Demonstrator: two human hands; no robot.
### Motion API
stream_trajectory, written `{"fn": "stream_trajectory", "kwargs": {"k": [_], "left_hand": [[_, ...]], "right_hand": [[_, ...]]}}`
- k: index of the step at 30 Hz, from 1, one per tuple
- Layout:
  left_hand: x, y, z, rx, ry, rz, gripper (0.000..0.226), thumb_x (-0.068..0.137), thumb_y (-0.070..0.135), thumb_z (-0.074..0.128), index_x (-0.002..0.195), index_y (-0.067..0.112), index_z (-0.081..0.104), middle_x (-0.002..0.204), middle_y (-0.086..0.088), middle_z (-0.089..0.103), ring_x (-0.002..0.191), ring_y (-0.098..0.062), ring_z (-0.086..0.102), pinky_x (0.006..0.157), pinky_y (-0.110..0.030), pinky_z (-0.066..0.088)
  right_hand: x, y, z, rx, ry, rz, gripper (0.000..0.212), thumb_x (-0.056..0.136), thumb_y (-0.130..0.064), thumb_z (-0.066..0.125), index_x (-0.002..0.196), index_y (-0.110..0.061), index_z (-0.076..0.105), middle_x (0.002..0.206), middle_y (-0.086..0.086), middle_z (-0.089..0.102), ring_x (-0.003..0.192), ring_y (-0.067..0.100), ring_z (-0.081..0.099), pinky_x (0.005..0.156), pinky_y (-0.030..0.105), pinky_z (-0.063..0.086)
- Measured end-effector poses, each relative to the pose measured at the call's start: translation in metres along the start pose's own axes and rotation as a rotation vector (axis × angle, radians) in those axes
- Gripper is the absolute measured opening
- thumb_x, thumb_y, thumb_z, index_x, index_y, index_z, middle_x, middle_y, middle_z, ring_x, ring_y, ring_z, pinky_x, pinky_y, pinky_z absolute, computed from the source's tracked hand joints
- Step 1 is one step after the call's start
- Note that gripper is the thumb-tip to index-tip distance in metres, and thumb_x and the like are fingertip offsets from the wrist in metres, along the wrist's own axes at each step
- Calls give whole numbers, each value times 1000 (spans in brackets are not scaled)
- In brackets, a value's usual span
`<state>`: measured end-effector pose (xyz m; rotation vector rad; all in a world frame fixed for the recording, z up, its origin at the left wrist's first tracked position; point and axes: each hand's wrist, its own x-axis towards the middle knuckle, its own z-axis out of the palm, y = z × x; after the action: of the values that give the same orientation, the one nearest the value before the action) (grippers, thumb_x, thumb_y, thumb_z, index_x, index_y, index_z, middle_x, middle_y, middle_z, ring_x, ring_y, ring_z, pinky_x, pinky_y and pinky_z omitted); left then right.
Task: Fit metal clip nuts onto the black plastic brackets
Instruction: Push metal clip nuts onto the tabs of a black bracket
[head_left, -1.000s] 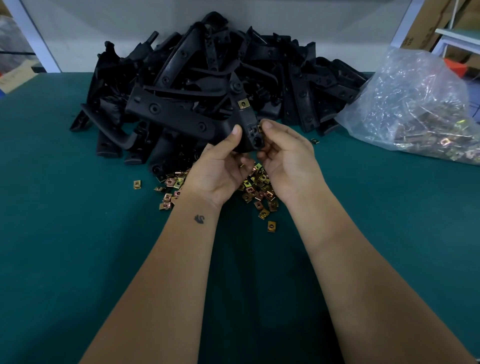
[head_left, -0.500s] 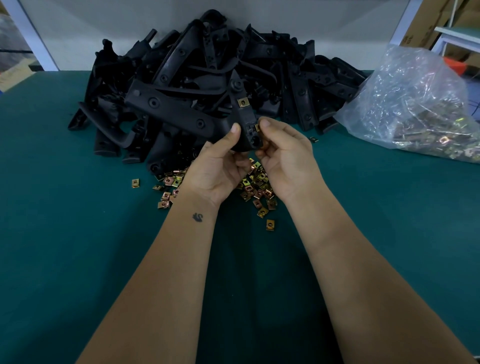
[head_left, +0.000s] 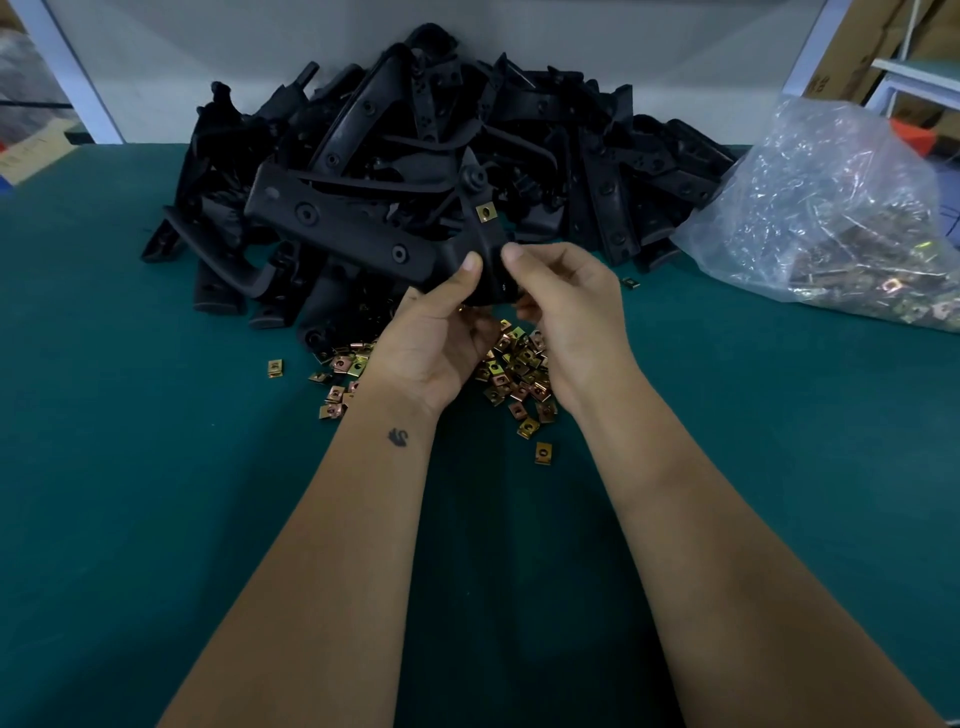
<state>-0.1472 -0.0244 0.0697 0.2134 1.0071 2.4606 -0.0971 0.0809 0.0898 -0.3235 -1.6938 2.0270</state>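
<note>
both hands still grip bracket above loose clip nuts.

Both forearms are bare from the bottom edge of the view up to the wrists, with no sleeve showing. The left hand and right hand wear no gloves, rings or watch. A small dark swan-shaped tattoo sits on the left forearm, just below that wrist. The fingernails are short and unpainted.

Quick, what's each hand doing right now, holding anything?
Left hand: closed on the black bracket, thumb on top.
Right hand: closed on the same bracket's near end; whether it also pinches a clip nut cannot be told.
</note>
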Motion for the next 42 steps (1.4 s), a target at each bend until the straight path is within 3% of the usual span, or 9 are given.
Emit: {"fn": "stream_trajectory", "kwargs": {"k": [4,8,15,21,25,27,30,33,42], "left_hand": [[1,0,-1,-89,11,-23,25,78,19,69,100,7,66,89,-6,73,73,-12,68,60,-20,53],[1,-1,-1,-56,-22,-8,32,78,21,67,107,8,65,97,-7,71,76,-13,67,62,-21,52],[0,0,0,-18,-15,-2,40,78,23,66,115,8,63,98,-4,71,75,-9,66,61,-18,49],[-1,0,0,8,1,12,32,90,19,61,119,8,63,108,-8,70,82,-12,68,62,-19,50],[-3,0,2,1,12,15,51,83,22,64,130,3,58,115,-11,67,85,-13,66,64,-19,49],[-2,-1,2,-21,14,6,33,90,20,61,118,2,64,106,-10,71,81,-14,69,62,-21,52],[-3,-1,1,-68,-7,-2,22,98,19,54,102,2,67,91,-11,74,70,-14,70,58,-22,53],[-4,0,2,-55,-20,9,26,95,22,57,108,1,65,93,-11,74,69,-14,70,58,-22,53],[-7,1,3,-38,-18,1,24,95,21,57,107,2,67,93,-11,75,70,-14,71,57,-22,53]], "right_hand": [[-5,2,5,-60,-41,-86,22,79,-3,79,93,-10,62,85,-1,67,69,-4,65,60,12,50],[-5,2,5,-97,-7,-137,27,78,-4,80,98,-4,63,86,1,67,69,-4,64,58,11,49],[-8,1,7,-159,-12,-206,19,81,-2,77,81,-16,65,67,-15,67,63,-8,62,55,8,47],[-11,-2,7,-183,-1,-232,16,82,-1,76,81,-13,66,71,-12,65,62,-10,62,53,6,46],[-13,-4,8,-214,26,-258,14,81,-3,77,83,-13,67,74,-10,65,63,-12,62,53,4,45],[-13,-3,10,-272,56,-297,14,81,-7,78,85,-15,68,78,-10,65,68,-12,62,55,4,45],[-12,3,13,-421,100,-338,15,82,-22,78,92,-18,68,88,-9,67,77,-5,63,65,9,48],[-12,6,12,-569,113,-441,15,84,-28,75,92,-18,68,91,-10,64,84,0,59,74,11,45],[-10,8,8,-673,111,-602,17,85,-24,72,82,-9,65,81,-6,59,79,8,54,71,22,45]]}}
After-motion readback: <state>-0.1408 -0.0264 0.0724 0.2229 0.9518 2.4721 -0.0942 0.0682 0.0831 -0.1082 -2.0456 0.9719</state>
